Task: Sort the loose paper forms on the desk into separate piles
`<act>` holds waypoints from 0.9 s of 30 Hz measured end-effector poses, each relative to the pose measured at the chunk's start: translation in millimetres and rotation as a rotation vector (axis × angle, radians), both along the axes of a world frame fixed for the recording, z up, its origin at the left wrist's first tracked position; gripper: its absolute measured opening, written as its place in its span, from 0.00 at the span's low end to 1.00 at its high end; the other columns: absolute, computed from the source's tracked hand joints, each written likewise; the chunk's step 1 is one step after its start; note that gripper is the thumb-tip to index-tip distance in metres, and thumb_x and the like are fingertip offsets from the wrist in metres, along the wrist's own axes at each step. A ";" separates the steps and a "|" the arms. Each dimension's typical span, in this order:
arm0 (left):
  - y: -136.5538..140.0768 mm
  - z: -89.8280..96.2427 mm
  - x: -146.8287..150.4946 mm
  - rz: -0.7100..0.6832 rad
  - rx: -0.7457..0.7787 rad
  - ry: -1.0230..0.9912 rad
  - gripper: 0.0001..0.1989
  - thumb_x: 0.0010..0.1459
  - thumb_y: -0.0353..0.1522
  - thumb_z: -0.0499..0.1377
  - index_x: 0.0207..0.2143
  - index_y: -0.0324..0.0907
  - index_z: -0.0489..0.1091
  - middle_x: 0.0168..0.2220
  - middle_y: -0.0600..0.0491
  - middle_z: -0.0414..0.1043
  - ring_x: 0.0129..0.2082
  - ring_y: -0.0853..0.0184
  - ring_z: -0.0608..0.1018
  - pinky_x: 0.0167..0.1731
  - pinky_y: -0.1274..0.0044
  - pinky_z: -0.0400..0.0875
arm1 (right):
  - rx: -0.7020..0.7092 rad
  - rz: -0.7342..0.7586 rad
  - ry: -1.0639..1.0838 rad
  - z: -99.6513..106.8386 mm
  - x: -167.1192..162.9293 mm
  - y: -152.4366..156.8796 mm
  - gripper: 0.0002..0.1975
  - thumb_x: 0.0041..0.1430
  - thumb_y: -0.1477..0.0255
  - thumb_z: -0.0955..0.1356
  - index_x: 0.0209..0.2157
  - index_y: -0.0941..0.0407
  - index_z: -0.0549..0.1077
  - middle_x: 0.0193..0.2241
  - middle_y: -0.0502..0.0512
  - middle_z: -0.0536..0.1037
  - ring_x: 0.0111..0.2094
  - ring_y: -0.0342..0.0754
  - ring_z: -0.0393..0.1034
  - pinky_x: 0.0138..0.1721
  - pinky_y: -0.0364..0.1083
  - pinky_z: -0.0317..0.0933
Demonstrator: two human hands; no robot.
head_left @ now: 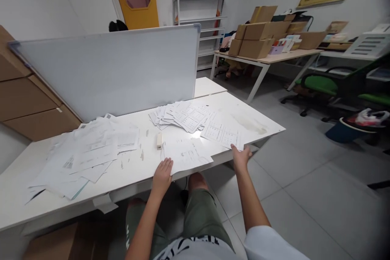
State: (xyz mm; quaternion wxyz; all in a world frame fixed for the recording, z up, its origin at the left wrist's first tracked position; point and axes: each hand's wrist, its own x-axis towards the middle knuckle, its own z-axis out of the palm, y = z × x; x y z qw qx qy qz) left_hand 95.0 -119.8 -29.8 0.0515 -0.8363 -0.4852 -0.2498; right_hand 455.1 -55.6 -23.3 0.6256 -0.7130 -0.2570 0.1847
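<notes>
My left hand (163, 174) rests with its fingers laid flat on the lower left corner of a sheet of paper (189, 153) at the table's front edge. To the right, my right hand (241, 157) pinches the near corner of a printed sheet (222, 134), thumb on top; this sheet lies on the table beside the fanned pile. A small cream-coloured stapler-like block (159, 141) stands just behind the left sheet. Beyond it is a fanned pile of printed sheets (190, 115). A larger, messy heap of papers (94, 146) covers the table's left part.
A whiteboard (122, 71) stands along the back of the white table (256, 124). Cardboard boxes (27, 93) are stacked at the left. Across the room are a desk with boxes (252, 40), a metal shelf (201, 18), a green chair (318, 85) and a blue bin (347, 130).
</notes>
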 end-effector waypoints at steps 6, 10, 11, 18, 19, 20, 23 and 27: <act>-22.1 -9.2 5.7 -0.037 0.055 0.110 0.38 0.46 0.18 0.46 0.62 0.37 0.57 0.59 0.45 0.65 0.61 0.60 0.65 0.58 0.64 0.63 | -0.217 0.386 0.340 -7.0 -46.7 -47.4 0.33 0.51 0.54 0.66 0.53 0.62 0.67 0.54 0.71 0.69 0.50 0.59 0.69 0.50 0.53 0.64; -38.5 -3.8 9.0 -0.104 0.111 0.128 0.36 0.48 0.17 0.44 0.61 0.38 0.58 0.58 0.46 0.66 0.61 0.61 0.64 0.58 0.65 0.63 | -0.233 0.911 0.596 -5.6 -64.4 -63.2 0.24 0.42 0.60 0.74 0.40 0.60 0.76 0.39 0.63 0.80 0.40 0.57 0.75 0.40 0.49 0.68; -42.6 -1.4 9.8 -0.102 0.115 0.103 0.35 0.49 0.17 0.44 0.61 0.39 0.59 0.58 0.46 0.67 0.61 0.61 0.64 0.58 0.65 0.63 | -0.239 0.903 0.594 -4.6 -66.2 -63.3 0.23 0.39 0.63 0.75 0.39 0.60 0.76 0.37 0.62 0.80 0.38 0.57 0.75 0.38 0.49 0.68; -81.4 -7.5 29.6 0.421 -0.009 -0.771 0.14 0.61 0.33 0.51 0.46 0.43 0.70 0.44 0.45 0.73 0.47 0.59 0.74 0.47 0.65 0.70 | -0.232 0.815 0.562 -4.2 -69.7 -62.4 0.24 0.34 0.66 0.76 0.37 0.60 0.77 0.33 0.59 0.81 0.35 0.57 0.75 0.35 0.48 0.66; -85.4 -10.2 34.1 0.520 -0.103 -0.963 0.14 0.60 0.37 0.52 0.46 0.42 0.69 0.44 0.44 0.72 0.45 0.59 0.75 0.45 0.66 0.71 | -0.240 0.809 0.557 -5.4 -70.3 -64.4 0.24 0.34 0.65 0.76 0.36 0.60 0.77 0.31 0.59 0.81 0.34 0.56 0.75 0.34 0.48 0.66; -88.1 -12.1 38.2 0.584 -0.221 -1.145 0.17 0.60 0.41 0.53 0.46 0.42 0.68 0.45 0.44 0.72 0.45 0.59 0.75 0.43 0.67 0.72 | -0.250 0.802 0.546 -6.6 -71.1 -66.7 0.23 0.34 0.64 0.75 0.35 0.60 0.77 0.30 0.59 0.81 0.33 0.56 0.75 0.33 0.48 0.66; -89.5 -11.2 45.3 0.556 -0.540 -1.512 0.26 0.55 0.49 0.56 0.49 0.42 0.66 0.47 0.43 0.72 0.47 0.58 0.75 0.44 0.69 0.71 | -0.255 0.768 0.502 -8.5 -75.0 -73.7 0.21 0.37 0.60 0.74 0.31 0.60 0.77 0.26 0.57 0.80 0.29 0.55 0.74 0.30 0.48 0.65; -83.0 -1.1 43.1 0.422 -0.626 -1.606 0.30 0.48 0.47 0.64 0.50 0.42 0.67 0.52 0.44 0.71 0.53 0.56 0.72 0.51 0.68 0.66 | -0.182 0.750 0.461 -5.4 -82.9 -80.0 0.22 0.42 0.53 0.71 0.31 0.58 0.78 0.27 0.58 0.80 0.30 0.56 0.75 0.32 0.50 0.67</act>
